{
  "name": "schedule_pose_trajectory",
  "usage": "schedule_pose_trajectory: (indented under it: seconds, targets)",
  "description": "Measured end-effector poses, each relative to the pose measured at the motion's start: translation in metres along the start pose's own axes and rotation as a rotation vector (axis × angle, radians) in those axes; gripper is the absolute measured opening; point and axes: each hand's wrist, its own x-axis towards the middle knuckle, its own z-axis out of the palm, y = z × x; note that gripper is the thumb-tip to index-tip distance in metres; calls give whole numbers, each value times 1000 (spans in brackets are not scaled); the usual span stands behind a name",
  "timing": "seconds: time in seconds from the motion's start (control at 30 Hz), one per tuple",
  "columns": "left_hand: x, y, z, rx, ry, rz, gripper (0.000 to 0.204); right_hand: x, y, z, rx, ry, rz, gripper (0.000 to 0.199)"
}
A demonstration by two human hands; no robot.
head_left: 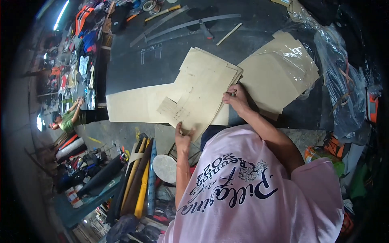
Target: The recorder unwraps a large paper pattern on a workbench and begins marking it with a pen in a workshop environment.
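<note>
Brown card sheets lie on the dark surface [162,60]. At far left, another person [67,118] stands by a crowded bench. Rolls [139,182] lean below the surface edge. The long sheet [129,106] runs left to right. The pattern stack [202,89] tilts, its long side going up and right. The left hand [183,137] presses flat on its bottom corner, fingers spread. The right hand [236,98] grips a pen [234,93] at the stack's right edge. A plastic-covered sheet [279,73] lies farther right.

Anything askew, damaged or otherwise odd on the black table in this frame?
Nothing damaged or spilled. The tan pattern sheets are fanned unevenly, held by the left hand and right hand. Crumpled clear plastic hangs over the table's right edge.
</note>
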Motion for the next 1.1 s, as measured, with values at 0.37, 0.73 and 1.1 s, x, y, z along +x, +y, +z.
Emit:
schedule_pose_trajectory:
  seconds: [0.37,0.73,1.1]
  targets:
    - [-4,20,-16,482,183,204,103,104,-46,-45,-825,324,-599,13]
    - [3,18,-26,539,185,127,93,227,-125,-26,-1452,28,-746,43]
    - [1,17,-17,322,110,-45,103,309,-165,-55,-1591,-144,-477,37]
